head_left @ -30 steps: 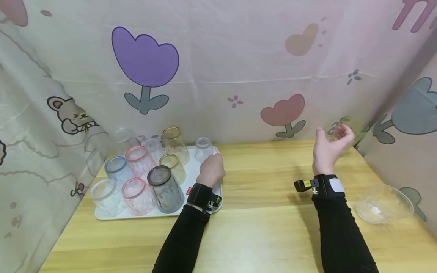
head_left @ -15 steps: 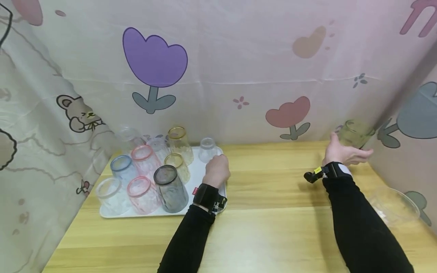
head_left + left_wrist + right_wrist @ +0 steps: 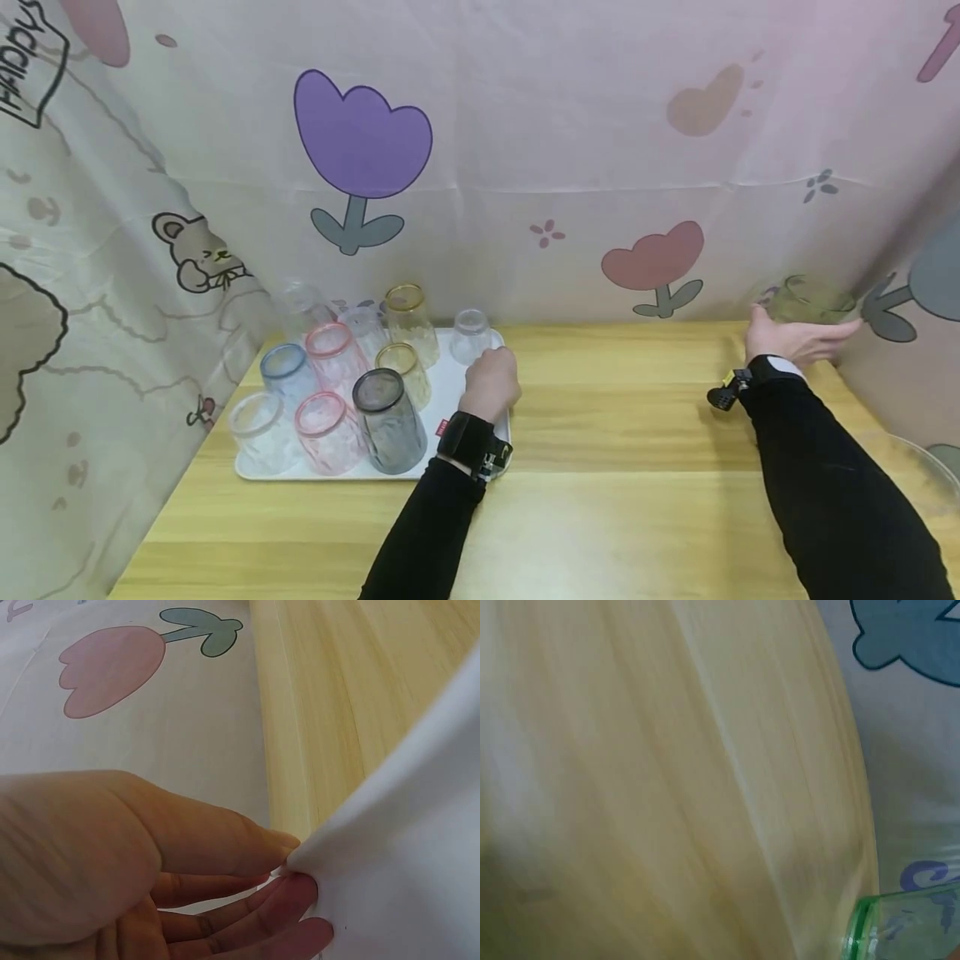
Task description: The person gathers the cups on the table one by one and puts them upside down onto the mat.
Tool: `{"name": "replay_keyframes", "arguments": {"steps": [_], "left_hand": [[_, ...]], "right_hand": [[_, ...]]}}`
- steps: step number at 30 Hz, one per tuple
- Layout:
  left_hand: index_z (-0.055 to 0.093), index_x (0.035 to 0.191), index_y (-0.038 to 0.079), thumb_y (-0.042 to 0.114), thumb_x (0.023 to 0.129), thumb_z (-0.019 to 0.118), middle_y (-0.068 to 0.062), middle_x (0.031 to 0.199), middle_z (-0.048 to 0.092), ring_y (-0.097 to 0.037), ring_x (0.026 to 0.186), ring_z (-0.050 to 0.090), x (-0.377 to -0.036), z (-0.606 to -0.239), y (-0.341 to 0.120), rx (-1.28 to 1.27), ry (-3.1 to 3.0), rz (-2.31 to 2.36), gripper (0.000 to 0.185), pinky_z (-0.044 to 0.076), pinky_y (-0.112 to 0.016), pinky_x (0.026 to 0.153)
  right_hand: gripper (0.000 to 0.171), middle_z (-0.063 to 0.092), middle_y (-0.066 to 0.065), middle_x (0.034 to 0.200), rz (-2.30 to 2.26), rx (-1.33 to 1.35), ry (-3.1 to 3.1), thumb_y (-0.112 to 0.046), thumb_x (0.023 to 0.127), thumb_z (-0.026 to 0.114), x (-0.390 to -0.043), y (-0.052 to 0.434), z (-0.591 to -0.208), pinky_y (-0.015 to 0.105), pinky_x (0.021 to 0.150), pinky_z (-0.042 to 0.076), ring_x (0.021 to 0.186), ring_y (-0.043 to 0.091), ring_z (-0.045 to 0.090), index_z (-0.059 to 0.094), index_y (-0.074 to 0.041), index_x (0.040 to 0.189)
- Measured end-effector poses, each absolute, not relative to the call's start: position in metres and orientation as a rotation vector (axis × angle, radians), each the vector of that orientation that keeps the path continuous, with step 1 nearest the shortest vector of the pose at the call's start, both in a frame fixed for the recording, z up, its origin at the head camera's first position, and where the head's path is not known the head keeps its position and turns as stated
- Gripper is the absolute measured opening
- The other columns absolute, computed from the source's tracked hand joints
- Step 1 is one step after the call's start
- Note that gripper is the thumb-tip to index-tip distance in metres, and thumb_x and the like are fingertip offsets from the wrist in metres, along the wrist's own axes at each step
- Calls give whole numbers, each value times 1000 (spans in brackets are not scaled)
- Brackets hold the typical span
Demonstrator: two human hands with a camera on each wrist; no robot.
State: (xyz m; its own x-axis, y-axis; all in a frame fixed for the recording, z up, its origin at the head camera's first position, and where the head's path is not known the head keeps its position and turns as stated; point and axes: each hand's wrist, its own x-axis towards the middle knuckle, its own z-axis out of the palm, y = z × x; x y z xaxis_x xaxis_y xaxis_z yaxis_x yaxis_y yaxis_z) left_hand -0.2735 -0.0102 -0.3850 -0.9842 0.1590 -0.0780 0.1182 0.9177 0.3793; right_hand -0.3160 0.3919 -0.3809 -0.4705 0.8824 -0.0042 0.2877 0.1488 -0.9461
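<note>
The right hand (image 3: 791, 340) wraps round the side of a green glass (image 3: 810, 300) at the table's (image 3: 615, 467) far right corner, likely light, hard, slick and breakable, while the left hand (image 3: 491, 383) pinches the tray's (image 3: 405, 847) rim.

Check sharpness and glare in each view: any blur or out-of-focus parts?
Head view: evenly lit, sharp, soft sheen on the table. Left wrist view: left hand fills the near frame, slightly soft. Right wrist view: heavy motion blur, only the green glass rim readable.

A makeshift home-style booth: cartoon tulip curtains (image 3: 480, 150) wall in a wooden table (image 3: 600, 500).
</note>
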Motion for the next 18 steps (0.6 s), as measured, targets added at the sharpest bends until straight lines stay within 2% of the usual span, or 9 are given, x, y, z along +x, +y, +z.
{"name": "replay_keyframes", "arguments": {"steps": [11,18], "left_hand": [[69,85,6,2,83,76,-12,94,72,-27,86,70,-272,-384,-7,228,2997,555,8,60,-42,68],[69,84,8,3,84,76,-11,95,73,-26,86,71,-273,-385,-8,207,2996,546,8,60,-43,70]], "right_hand": [[114,-13,-3,172,1437,-1155,-1865,-45,91,72,-314,408,-371,30,127,5,158,14,-6,-15,-31,163],[114,-11,-6,171,1470,-1153,-1831,-43,91,73,-316,403,-371,28,126,2,158,14,-4,-14,-30,164]]}}
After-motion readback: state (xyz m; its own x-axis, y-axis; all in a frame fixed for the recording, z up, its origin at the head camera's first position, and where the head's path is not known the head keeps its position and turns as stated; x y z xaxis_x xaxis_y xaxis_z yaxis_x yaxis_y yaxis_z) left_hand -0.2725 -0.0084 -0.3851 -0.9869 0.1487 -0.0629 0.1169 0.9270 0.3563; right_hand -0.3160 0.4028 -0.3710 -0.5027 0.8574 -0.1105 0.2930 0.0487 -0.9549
